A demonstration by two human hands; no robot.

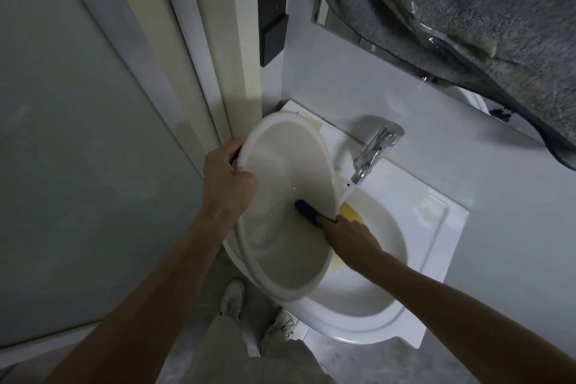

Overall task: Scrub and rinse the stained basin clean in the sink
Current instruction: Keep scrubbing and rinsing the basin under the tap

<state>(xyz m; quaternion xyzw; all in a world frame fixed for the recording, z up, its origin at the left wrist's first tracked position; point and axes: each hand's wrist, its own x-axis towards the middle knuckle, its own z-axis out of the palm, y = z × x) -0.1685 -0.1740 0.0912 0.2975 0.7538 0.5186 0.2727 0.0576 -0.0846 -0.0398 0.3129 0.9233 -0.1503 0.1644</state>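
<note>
Over the sink (430,259), the tilted basin (280,196) hides the brush (307,210) bristles. Left hand (227,178) clamps the basin rim. Right hand (349,235) grips the brush handle inside.

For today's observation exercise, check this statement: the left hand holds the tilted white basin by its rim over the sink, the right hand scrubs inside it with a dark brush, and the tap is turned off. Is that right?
Not quite. In the head view the tap is running: water streams from its spout toward the sink. The rest holds: the left hand grips the tilted basin by its rim, and the right hand works the dark brush inside it.

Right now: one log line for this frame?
phase: scrubbing | left hand: grips tilted basin rim | right hand: dark brush inside basin | faucet: running
</note>
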